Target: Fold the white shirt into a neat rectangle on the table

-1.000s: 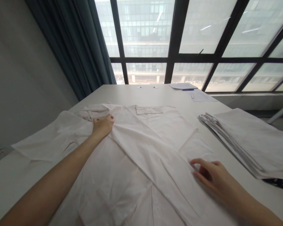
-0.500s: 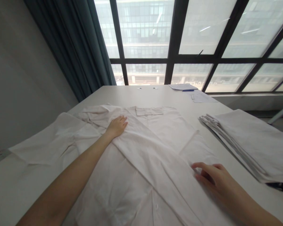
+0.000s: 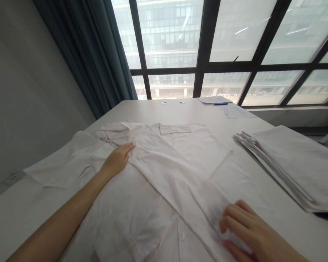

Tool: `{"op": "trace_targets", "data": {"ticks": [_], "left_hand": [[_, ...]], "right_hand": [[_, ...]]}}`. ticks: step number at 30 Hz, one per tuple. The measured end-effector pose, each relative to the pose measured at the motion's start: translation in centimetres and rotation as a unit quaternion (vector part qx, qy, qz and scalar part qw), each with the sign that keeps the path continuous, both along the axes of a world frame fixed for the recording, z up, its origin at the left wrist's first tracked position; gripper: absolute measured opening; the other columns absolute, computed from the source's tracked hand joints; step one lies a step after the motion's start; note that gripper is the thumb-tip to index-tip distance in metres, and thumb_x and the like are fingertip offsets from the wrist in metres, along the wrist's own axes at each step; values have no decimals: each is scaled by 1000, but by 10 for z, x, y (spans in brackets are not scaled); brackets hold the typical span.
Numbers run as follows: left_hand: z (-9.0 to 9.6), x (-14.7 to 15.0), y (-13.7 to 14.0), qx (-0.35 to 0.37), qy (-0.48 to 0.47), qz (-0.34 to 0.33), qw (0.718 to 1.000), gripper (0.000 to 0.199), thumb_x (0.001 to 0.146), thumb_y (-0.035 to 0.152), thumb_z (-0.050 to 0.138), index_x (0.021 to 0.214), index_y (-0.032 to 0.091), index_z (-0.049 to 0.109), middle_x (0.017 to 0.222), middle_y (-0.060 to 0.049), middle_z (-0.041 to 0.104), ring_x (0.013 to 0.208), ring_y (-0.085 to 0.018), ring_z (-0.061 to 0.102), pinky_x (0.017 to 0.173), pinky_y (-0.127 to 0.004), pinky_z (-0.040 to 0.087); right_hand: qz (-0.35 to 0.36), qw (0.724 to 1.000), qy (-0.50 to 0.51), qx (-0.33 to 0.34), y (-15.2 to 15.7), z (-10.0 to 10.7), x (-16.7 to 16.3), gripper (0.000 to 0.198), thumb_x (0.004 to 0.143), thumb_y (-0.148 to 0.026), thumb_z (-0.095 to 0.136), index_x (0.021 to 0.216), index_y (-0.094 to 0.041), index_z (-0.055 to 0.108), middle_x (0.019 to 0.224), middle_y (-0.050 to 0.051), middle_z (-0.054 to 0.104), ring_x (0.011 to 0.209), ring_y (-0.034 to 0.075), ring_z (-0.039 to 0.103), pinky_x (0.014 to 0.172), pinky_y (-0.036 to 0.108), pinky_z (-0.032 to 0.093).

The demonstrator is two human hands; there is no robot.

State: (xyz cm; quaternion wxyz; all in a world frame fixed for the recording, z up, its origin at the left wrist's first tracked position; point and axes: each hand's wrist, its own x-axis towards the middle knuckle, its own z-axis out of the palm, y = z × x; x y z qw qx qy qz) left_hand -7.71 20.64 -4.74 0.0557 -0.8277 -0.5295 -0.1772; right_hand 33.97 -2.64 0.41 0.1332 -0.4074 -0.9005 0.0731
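My left hand (image 3: 118, 158) lies over the white shirt (image 3: 133, 196), fingers together and nearly straight, pinching nothing that I can see. My right hand (image 3: 243, 227) is half curled, thumb apart from the fingers; it is blurred, so I can't tell whether any cloth is caught there. Between them runs what matters most to me: a folded strip (image 3: 177, 178) of the shirt, perhaps a sleeve, its long axis slanting from far left to near right. The left hand is nearer its upper end, the right hand nearer its lower stretch, along the right-hand edge. Beyond, the collar (image 3: 175, 128) sits at the shirt's far edge, well apart from both hands. The shirt spreads over the white table (image 3: 147, 111), with a stack of folded cloth (image 3: 297, 160) apart on the right
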Motion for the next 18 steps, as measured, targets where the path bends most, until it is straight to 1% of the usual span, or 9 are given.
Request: {"op": "trace_targets", "data": {"ticks": [1,3,7,10,14,18], "left_hand": [[0,-4,-4,1,-10,2,1000,57,74,11,37,127,14,59,138,-9,57,129,-20,51,114,-37,35],[1,-8,-8,5,-22,3,1000,60,71,11,38,126,15,60,137,-8,58,128,-21,52,113,-38,36],[3,-9,-10,4,-14,-25,1000,64,68,11,40,129,17,60,140,-7,55,128,-23,51,110,-42,39],[2,-9,-9,7,-24,-28,999,59,73,13,41,128,19,61,141,-6,54,127,-23,52,109,-41,41],[4,-10,-11,20,-37,-6,999,46,80,19,43,119,19,68,137,-8,58,122,-24,56,107,-40,43],[10,-10,-19,35,-19,49,998,41,85,20,44,116,17,70,126,-9,66,114,-25,62,100,-38,48]], "right_hand": [[31,999,-19,-24,-3,4,-6,5,90,-28,59,85,-26,59,81,1,68,74,18,64,74,32,48],[47,997,-48,-46,-8,5,-16,9,86,-28,63,81,-25,57,82,1,68,73,19,64,74,34,47],[31,997,-57,-47,-14,-11,-22,14,82,-27,68,79,-24,55,84,0,67,75,21,63,75,36,45],[48,996,-62,-41,-16,-19,-22,12,85,-26,65,79,-24,55,84,-1,67,76,21,62,76,36,42],[59,995,-62,-50,-17,-16,-25,15,86,-21,63,75,-23,52,80,-2,65,74,19,60,74,35,40],[43,996,-49,-60,-18,-15,-26,19,85,-15,63,72,-22,50,78,-3,65,75,17,60,75,33,39]]}}
